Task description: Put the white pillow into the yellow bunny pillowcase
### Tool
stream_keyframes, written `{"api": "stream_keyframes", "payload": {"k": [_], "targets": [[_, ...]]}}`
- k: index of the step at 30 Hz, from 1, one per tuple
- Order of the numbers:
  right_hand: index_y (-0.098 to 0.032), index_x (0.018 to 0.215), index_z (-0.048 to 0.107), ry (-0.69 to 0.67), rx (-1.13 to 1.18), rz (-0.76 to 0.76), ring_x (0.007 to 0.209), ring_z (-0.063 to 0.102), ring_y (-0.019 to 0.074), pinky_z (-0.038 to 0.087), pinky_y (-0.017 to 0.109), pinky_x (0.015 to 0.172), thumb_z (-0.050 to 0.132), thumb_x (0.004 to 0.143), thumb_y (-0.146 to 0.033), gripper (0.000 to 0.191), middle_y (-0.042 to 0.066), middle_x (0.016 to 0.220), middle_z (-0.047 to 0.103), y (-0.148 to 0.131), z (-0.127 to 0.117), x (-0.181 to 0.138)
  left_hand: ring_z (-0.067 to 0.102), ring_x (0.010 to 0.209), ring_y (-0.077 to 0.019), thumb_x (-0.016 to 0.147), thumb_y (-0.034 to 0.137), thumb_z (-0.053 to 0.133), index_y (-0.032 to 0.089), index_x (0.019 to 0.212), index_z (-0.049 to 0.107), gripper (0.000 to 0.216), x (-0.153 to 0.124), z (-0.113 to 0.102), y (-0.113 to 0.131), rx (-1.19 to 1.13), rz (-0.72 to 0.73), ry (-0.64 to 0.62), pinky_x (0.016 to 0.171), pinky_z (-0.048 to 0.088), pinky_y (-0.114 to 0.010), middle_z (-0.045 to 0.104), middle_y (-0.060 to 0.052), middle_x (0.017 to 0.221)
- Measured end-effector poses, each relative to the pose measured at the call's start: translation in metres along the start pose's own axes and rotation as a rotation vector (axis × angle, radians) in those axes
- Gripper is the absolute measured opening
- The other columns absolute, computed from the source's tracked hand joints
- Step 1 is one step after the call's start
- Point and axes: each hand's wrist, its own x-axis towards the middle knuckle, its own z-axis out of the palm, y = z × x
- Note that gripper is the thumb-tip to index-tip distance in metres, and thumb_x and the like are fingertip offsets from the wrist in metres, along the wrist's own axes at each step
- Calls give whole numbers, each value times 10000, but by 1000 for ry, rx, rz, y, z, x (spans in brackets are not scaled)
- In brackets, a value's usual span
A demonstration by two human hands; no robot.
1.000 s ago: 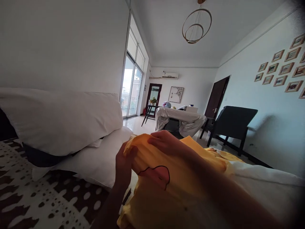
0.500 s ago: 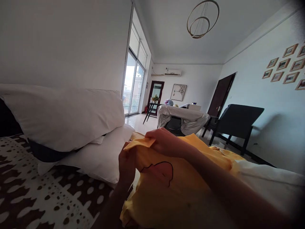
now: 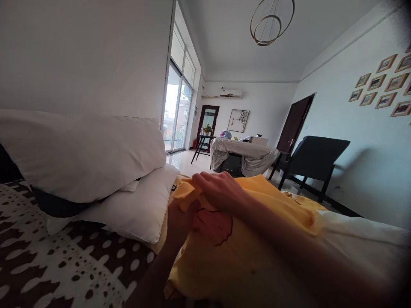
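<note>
A yellow cloth with a pink, black-outlined print is spread in front of me; its kind, cover or pillowcase, I cannot tell. My left hand is closed on the gathered edge of this cloth from the lower left. Just right of it and slightly higher, my right hand grips the same edge, fingers curled over it. A small bunched fold sticks up between the two hands, which are very close together. My right forearm crosses over the cloth and hides part of it.
White pillows are stacked at the left on a brown-and-white patterned cover. White bedding lies to the right. Beyond stand a draped table, a dark chair and a plant stand.
My hands have drawn closer together, bunching the cloth's edge that was stretched between them. The printed patch is more creased. The view has shifted slightly.
</note>
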Motion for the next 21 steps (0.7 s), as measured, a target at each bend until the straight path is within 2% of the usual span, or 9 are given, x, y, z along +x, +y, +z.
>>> {"api": "stream_keyframes", "payload": {"k": [3,6,9,12,14,16,21], "targets": [[-175,933,542,-62,-84,16,521,410,95,144,263,516,425,837,-128,159,26,743,613,3,-3,-2,497,571,-136,679,436,716,154,648,626,298,0,-3,-4,48,40,74,502,404,-227,564,7,587],[-181,955,540,-70,-100,82,534,444,108,151,268,527,398,833,-109,201,27,747,627,9,-11,-2,433,553,-117,777,470,620,169,592,542,361,0,-6,-6,70,120,51,499,363,-217,475,24,544],[-183,934,535,28,-117,250,522,455,119,147,274,531,407,788,-113,207,29,729,636,19,-18,-3,454,598,-122,840,416,549,187,709,546,264,1,-7,-2,96,249,-123,541,373,-215,505,20,623],[-188,891,522,124,-121,403,499,449,127,152,270,533,404,767,-141,178,24,689,630,29,-21,-6,492,649,-138,765,358,651,188,767,574,186,-1,-3,-1,289,331,-353,584,386,-234,563,-2,712],[-192,893,515,169,-108,440,507,458,135,167,264,539,393,768,-155,178,24,702,638,34,-22,-8,500,685,-153,742,358,675,186,810,580,208,-3,3,-5,418,335,-388,615,389,-257,583,-20,773],[-192,907,511,214,-93,444,516,464,136,180,258,544,389,764,-161,191,26,722,648,37,-22,-10,501,716,-165,771,355,637,183,833,564,197,-4,9,-11,478,325,-358,648,388,-279,587,-33,810],[-191,880,510,300,-97,376,534,461,119,176,251,543,403,755,-146,170,18,715,645,33,-21,-14,503,707,-152,808,288,562,178,790,551,112,-11,23,-22,328,241,-365,646,384,-262,582,-24,768]]}}
